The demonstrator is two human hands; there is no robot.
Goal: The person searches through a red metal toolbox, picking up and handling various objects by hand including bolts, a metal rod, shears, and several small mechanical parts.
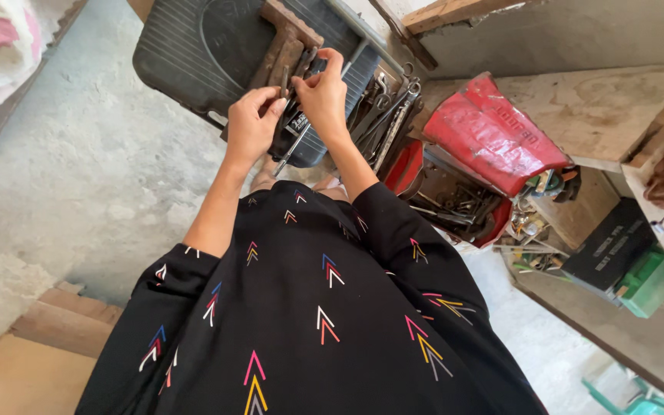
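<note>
Pinched between both hands, a dark tool [299, 115] is held over the black case [194, 46]: the left hand [251, 123] is closed on its middle, the right hand [323, 92] on its upper end. It is judged stiff, metal, fairly heavy and best gripped mid-shaft. A rusty hammer [286, 46] lies just beyond; spanners [386, 115] and a red toolbox [486, 134] are at the right.
</note>
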